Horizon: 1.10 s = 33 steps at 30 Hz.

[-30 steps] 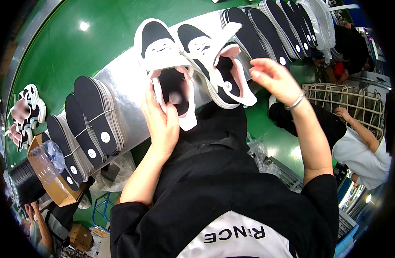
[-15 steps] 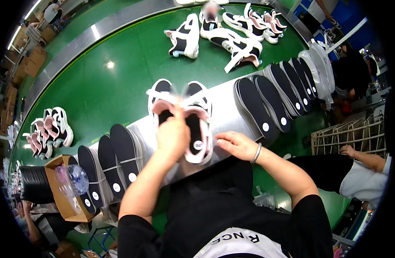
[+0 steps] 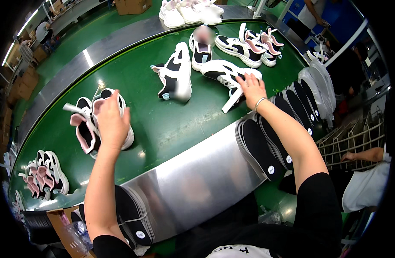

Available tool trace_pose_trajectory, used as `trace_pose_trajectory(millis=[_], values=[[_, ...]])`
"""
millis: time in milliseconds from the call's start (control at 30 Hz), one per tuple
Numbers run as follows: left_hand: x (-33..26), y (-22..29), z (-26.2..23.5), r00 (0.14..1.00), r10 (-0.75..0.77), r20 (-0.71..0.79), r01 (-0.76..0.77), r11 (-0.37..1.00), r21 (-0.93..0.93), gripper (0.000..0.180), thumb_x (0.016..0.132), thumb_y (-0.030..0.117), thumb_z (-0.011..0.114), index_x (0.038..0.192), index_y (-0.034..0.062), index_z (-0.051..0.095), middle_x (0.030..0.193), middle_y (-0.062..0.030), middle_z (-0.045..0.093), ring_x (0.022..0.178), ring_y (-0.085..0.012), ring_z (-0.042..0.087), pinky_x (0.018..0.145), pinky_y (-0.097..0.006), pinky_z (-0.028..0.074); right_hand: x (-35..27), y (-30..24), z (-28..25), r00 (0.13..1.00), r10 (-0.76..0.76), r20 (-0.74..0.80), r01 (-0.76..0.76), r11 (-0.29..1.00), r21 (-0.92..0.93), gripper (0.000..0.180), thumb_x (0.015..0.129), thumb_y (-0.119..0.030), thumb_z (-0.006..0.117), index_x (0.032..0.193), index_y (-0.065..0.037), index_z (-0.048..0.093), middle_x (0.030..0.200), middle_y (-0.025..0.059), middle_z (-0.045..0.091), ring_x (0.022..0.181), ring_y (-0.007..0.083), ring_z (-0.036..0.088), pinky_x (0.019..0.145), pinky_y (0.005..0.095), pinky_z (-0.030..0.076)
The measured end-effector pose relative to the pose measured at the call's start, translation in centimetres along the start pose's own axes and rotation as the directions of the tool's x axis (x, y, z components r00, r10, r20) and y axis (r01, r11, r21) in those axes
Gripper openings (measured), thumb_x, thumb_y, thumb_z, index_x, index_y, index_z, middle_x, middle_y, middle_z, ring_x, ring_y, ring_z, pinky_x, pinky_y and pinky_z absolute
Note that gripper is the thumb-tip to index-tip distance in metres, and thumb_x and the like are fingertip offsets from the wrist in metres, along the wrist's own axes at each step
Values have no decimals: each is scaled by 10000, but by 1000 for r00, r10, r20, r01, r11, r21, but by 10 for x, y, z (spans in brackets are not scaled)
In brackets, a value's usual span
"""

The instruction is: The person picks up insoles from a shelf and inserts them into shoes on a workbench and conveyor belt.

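My left hand [image 3: 111, 122] rests on a pair of black, white and pink sneakers [image 3: 87, 124] lying on the green conveyor belt [image 3: 163, 124], fingers curled over them. My right hand [image 3: 250, 88] reaches across the belt and touches a black and white sneaker [image 3: 225, 73] with a loose white strap. Another black and white sneaker [image 3: 173, 77] lies on its side between the two hands.
Black insoles [image 3: 270, 137] lean in rows against the belt's steel rim [image 3: 197, 185], right and lower left. More sneakers lie at the far side [image 3: 253, 45] and far left [image 3: 44, 176]. Another person [image 3: 365, 180] sits at right beside a wire rack.
The sneaker pair, earlier held up close in front of me, now lies on the belt's left under my left hand. My right hand has moved off it to a sneaker farther right.
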<state>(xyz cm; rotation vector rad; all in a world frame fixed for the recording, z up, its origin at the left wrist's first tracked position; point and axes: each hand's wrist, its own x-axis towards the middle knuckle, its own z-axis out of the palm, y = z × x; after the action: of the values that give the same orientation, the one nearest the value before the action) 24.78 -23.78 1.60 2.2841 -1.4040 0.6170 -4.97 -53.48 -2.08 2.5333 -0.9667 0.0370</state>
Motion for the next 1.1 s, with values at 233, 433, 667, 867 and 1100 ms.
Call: trace_pose_trajectory(millis=[233, 433, 667, 867, 1100], values=[[20, 48, 90, 910, -142, 389, 317, 843, -435, 696, 716, 302, 620, 1252, 7, 287, 1195, -199, 410, 1103, -338, 392, 902, -417, 348, 58, 49, 3, 946, 287, 149, -323, 857, 400, 327, 731, -148, 529, 1057, -138, 534, 905, 141, 600, 836, 282, 583, 730, 363, 463], [31, 68, 141, 880, -178, 440, 436, 669, -602, 774, 683, 294, 663, 1252, -51, 269, 1175, -252, 415, 1095, -344, 412, 923, -379, 331, 88, 105, 44, 779, 401, 482, -621, 602, 503, 339, 732, -265, 588, 908, 26, 588, 862, 198, 608, 813, 309, 587, 722, 349, 444], [27, 58, 150, 870, -200, 451, 465, 641, -611, 444, 687, 161, 664, 1056, -8, 484, 1033, -168, 523, 970, -277, 512, 846, -336, 391, 136, 7, -20, 881, 129, -454, 209, 757, 620, 387, 644, -66, 578, 1023, -24, 517, 947, 173, 554, 912, 325, 516, 776, 369, 421], [35, 81, 113, 959, -122, 257, 264, 714, -648, 374, 612, 183, 688, 887, -32, 553, 873, -173, 552, 820, -298, 537, 741, -350, 415, 151, -71, -4, 999, 42, -3, -36, 890, 454, 293, 676, -157, 614, 924, -48, 504, 971, 149, 539, 923, 321, 519, 755, 398, 438], [5, 109, 4, 945, -68, 319, 249, 782, -571, 322, 634, 151, 639, 901, -4, 546, 777, -181, 582, 752, -324, 563, 683, -388, 439, 43, -45, -82, 879, -455, 144, 257, 706, 660, 227, 638, -129, 621, 841, -76, 535, 862, 110, 554, 845, 305, 522, 723, 382, 432]])
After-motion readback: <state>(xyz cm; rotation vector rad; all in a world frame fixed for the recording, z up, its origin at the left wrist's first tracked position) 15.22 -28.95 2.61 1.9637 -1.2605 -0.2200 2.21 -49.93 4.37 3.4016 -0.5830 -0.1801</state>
